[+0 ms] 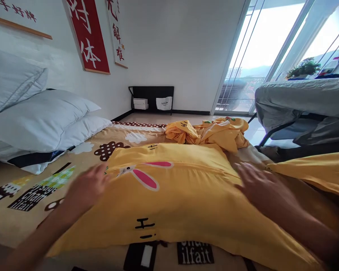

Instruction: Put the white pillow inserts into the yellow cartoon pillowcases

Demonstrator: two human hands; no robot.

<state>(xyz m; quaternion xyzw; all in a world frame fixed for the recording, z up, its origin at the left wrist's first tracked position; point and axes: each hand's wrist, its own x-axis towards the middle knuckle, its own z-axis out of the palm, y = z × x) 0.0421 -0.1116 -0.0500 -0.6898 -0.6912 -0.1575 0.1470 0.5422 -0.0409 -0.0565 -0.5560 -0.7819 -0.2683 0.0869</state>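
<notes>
The left hand (pixel 87 186) and right hand (pixel 255 184), both released with fingers extended, flank a yellow pillow (pixel 183 205) on the bed (pixel 8 226); white pillows (pixel 42 120) lie far left.

The cased pillow (pixel 172 203) lies on the bed (pixel 83 162) before you, your left hand (pixel 89 184) at its left side, your right hand (pixel 260 184) at its right. Behind it you have the heaped cloth (pixel 223 133). Left of you, stacked pillows (pixel 42 116) rest on the bed; another cloth (pixel 319 169) lies at your far right. Beyond the bed, a low stand (pixel 154 93) has a box (pixel 140 104) on its left and a bag (pixel 164 103) on its right. Further right, the counter (pixel 302 94), a plant (pixel 305 68) on it, stands before the glass door (pixel 245 64).
</notes>
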